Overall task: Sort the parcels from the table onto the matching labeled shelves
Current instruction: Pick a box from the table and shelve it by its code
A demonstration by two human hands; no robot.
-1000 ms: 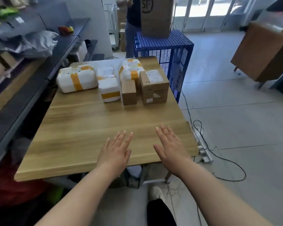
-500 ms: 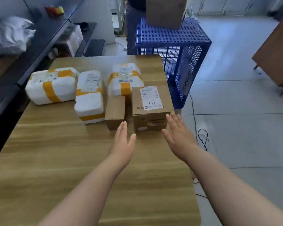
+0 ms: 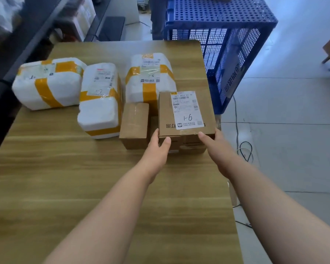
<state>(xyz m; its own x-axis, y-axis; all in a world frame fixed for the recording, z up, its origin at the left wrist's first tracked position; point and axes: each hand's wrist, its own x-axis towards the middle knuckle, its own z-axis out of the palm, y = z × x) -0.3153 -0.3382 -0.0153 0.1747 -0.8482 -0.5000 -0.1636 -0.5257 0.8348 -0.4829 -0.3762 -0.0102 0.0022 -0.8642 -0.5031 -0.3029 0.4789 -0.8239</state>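
Note:
A brown cardboard box [image 3: 186, 113] with a white label marked "9-1" stands near the right edge of the wooden table [image 3: 65, 187]. My left hand [image 3: 156, 149] grips its left near corner, thumb on the front face. My right hand [image 3: 215, 143] grips its right near corner, thumb on the top edge. A smaller brown box [image 3: 134, 124] sits just left of it. Three white foam parcels with orange tape lie behind: one at the left [image 3: 48, 82], one in the middle [image 3: 100, 100], one [image 3: 151, 77] behind the labeled box.
A blue perforated plastic crate [image 3: 221, 35] stands off the table's far right corner. Dark shelving [image 3: 32, 31] holding parcels runs along the left. Cables [image 3: 246, 149] lie on the grey floor to the right. A person's legs show behind the crate.
Both hands have moved forward across the table from open, flat poses and closed on the near corners of the labeled box. The camera has moved closer to the parcels.

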